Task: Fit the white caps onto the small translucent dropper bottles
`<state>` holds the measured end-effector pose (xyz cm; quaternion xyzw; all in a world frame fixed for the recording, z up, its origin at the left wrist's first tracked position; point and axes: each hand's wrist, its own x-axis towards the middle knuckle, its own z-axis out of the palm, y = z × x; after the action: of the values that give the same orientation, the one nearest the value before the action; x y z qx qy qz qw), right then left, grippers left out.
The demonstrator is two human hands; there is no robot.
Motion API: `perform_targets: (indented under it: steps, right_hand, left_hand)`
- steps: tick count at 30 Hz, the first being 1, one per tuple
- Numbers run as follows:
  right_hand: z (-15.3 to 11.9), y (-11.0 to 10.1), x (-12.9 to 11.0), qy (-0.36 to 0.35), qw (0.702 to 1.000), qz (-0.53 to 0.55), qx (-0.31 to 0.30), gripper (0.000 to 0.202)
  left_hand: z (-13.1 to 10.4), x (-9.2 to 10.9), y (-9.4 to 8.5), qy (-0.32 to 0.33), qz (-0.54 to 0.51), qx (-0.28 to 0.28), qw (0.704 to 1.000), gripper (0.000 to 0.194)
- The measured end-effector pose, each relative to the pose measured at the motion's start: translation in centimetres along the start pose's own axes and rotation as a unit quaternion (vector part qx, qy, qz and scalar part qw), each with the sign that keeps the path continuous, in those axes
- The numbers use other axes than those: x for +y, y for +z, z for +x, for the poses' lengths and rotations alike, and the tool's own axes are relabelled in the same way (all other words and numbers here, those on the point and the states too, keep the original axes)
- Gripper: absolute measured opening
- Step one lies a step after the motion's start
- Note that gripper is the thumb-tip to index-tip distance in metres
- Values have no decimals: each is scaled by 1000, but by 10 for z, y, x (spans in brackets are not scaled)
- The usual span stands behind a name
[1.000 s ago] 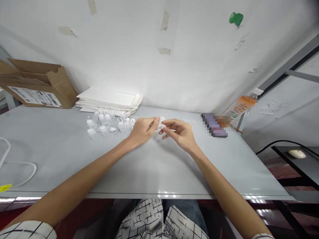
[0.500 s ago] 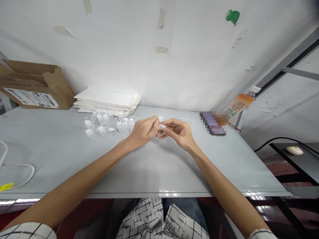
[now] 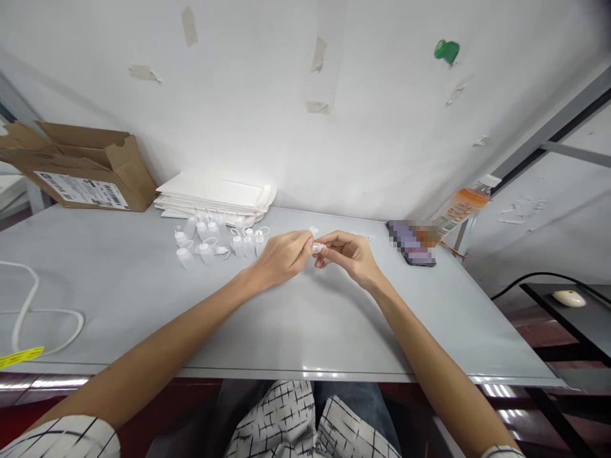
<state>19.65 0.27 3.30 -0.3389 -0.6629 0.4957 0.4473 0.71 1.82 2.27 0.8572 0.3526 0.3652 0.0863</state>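
My left hand is closed around a small translucent plastic bottle, most of it hidden inside the fingers. The thumb and fingertips of my right hand pinch the bottle's top end from the other side. Both hands meet just above the middle of the grey table. Left of them stand several small white plastic bottles, some with thin looped straps at their necks. Just beyond my fingertips a small white plastic piece shows, partly covered.
Against the wall lie a stack of white envelopes and an open cardboard box. A phone and a tilted bottle of orange drink are at the right. A white cable runs over the left of the table.
The whole view has shifted slightly, so the scene sits a little further right and lower. Both hands keep their hold on the small bottle, with only slight finger movement.
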Motion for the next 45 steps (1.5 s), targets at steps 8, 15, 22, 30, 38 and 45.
perform_targets:
  steps: [8, 15, 22, 30, 38, 45]
  right_hand:
    - [1, -22, -5, 4, 998, -50, 48, 25]
    - [-2, -39, -11, -14, 997, 5, 77, 22]
    - [-4, -46, -19, -20, 997, 16, 75, 27]
    - [1, -78, 14, 6, 860, -460, 223, 16]
    - [2, -75, 33, 90, 805, -576, 107, 25]
    - [3, -73, 31, 121, 801, -580, 80, 22]
  left_hand:
    - [-1, -1, 5, -62, -132, -41, 989, 31]
    - [-3, 7, 9, -185, -298, -111, 930, 37]
    - [-6, 7, 23, -267, -534, -156, 787, 35]
    - [-7, 14, 20, -324, -590, -223, 705, 22]
    - [-7, 12, 23, -342, -544, -225, 733, 36]
    - [-7, 6, 26, -321, -553, -222, 736, 35]
